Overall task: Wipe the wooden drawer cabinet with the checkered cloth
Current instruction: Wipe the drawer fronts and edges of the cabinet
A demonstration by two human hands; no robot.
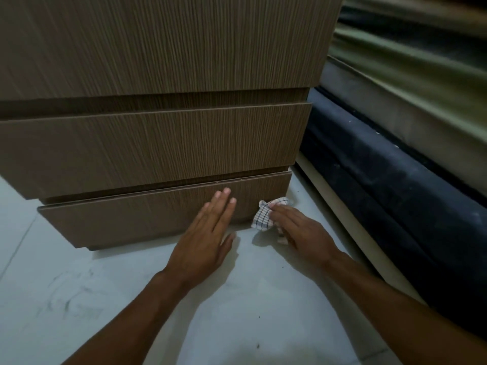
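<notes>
The wooden drawer cabinet (158, 143) fills the upper left, with three stacked drawer fronts of brown grained wood. My left hand (208, 233) lies flat with fingers spread against the bottom drawer front (131, 219). My right hand (297, 230) presses the crumpled white checkered cloth (263, 216) against the lower right corner of that bottom drawer, close to the floor. Part of the cloth is hidden under my fingers.
A pale tiled floor (79, 299) with dark scuff marks lies below the cabinet. To the right runs a dark bed base (395, 180) with a mattress and green bedding (421, 61) above it, leaving a narrow gap beside the cabinet.
</notes>
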